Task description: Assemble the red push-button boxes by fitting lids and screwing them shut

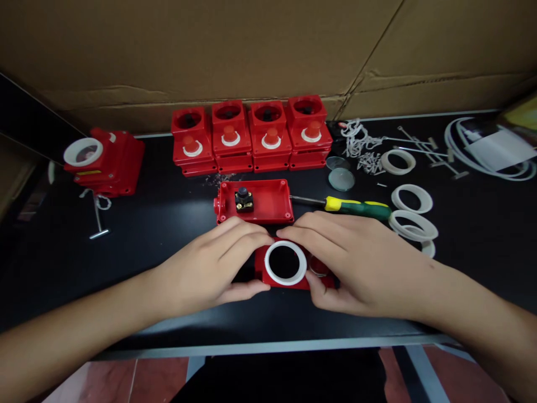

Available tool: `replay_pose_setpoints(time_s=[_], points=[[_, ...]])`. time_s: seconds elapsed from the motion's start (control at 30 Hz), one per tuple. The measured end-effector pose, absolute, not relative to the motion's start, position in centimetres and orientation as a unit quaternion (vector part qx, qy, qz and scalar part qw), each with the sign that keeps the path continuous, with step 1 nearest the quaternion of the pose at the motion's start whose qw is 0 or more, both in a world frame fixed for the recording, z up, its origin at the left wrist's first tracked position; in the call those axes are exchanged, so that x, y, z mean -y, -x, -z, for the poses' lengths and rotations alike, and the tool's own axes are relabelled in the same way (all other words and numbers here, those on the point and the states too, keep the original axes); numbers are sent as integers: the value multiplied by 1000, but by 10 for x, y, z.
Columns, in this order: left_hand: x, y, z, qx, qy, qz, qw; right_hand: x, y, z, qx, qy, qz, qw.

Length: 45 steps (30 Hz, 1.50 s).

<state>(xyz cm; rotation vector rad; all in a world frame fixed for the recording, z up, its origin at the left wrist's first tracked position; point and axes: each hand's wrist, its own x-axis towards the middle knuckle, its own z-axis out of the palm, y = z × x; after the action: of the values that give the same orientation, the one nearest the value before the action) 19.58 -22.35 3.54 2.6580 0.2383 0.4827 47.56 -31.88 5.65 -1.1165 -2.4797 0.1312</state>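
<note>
- Ring (286, 282): at centre, resting on a red cover (260, 273); black shows through its opening.
- Right hand (356, 266): fingers together, fingertips and thumb clamped on the ring at 12 and 4 o'clock.
- Left hand (216, 263): fingers together, thumb apart, clamped on the cover at 9 o'clock; we judge this steadies it.
- Tray (271, 206): 11 o'clock, beyond our hands, open side up; one black switch (244, 200) inside, rest bare.
- Screwdriver (358, 207): 2 o'clock, handle outward, presumably for easy reach.
- Spare rings (426, 200): 2 to 3 o'clock, probably grouped as stock.
- Four boxes (271, 162): 12 o'clock, rowed; dark parts inside, too small to identify.
</note>
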Motion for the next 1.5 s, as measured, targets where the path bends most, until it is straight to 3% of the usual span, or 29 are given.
replay_pose_setpoints(time_s=[0.43, 1.5], points=[[224, -195, -34, -82, -957, -179, 212, 321, -476, -51, 892, 410, -68, 176], [224, -194, -34, -83, -956, -174, 220, 321, -475, -59, 883, 420, -88, 187]])
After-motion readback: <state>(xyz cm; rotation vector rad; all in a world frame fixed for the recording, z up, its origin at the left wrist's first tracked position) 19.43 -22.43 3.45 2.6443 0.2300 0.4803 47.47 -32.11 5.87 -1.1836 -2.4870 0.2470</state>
